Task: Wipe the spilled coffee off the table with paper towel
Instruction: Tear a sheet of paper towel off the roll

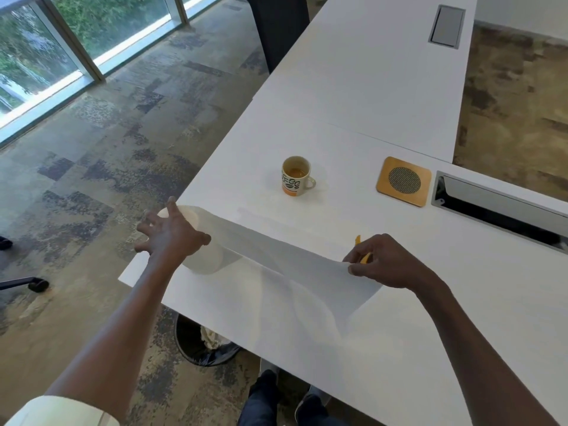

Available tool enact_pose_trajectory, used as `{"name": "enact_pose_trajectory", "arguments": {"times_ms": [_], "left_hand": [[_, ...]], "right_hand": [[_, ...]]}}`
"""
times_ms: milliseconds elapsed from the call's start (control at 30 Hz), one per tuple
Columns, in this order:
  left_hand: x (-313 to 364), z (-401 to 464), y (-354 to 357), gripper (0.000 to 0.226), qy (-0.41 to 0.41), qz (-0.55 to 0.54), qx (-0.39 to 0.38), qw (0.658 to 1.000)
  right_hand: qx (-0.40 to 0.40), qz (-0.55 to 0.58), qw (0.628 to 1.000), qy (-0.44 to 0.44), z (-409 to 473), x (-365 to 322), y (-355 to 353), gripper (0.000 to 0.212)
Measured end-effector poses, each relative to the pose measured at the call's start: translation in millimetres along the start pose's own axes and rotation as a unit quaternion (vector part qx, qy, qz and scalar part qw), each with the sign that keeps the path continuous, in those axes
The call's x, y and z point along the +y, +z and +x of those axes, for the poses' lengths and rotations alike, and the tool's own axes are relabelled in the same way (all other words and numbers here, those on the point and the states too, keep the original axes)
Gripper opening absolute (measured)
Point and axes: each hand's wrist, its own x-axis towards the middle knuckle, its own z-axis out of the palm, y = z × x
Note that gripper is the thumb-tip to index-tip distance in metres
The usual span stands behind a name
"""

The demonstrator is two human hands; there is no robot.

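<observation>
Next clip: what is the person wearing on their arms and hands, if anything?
Both hands are bare: left hand, right hand, with no gloves, rings or watch visible. The left arm has a cream sleeve rolled up near the elbow. The right forearm shows no sleeve in frame.

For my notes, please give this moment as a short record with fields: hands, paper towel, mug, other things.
left hand: rests on the paper towel roll, fingers spread
right hand: pinches the edge of the pulled-out sheet
mug: upright on the table, a little coffee inside
coaster: to the right of the mug
bin: under the table edge
</observation>
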Motion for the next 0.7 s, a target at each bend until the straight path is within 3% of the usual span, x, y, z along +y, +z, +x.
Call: {"name": "enact_pose_trajectory", "arguments": {"times_ms": [133,233,267,400,533,700], "left_hand": [[-1.8,2.1,-4.8,0.109,0.004,-0.006,-0.021,1.000],[-4.4,3.6,-4.6,0.097,0.021,-0.008,-0.028,0.999],[-5.7,4.3,-4.3,0.092,0.028,-0.007,-0.028,0.999],[-8.9,6.3,-6.3,0.082,0.049,-0.002,-0.035,0.998],[-9.9,8.8,-6.6,0.081,0.065,-0.004,-0.040,0.997],[-12.4,10.3,-6.6,0.078,0.082,-0.003,-0.042,0.996]], "right_hand": [[-0.014,-0.044,0.998,0.032,-2.5,7.9,-13.6,0.014],[-0.089,-0.100,0.989,0.061,2.1,5.8,-17.0,0.004],[-0.111,-0.121,0.984,0.063,4.8,0.0,-16.0,0.011],[-0.150,-0.145,0.976,0.066,26.2,-37.5,0.7,0.075],[-0.106,-0.189,0.976,-0.026,59.5,-86.5,36.1,0.099],[-0.009,-0.244,0.962,-0.123,103.4,-150.0,83.1,0.079]]}}
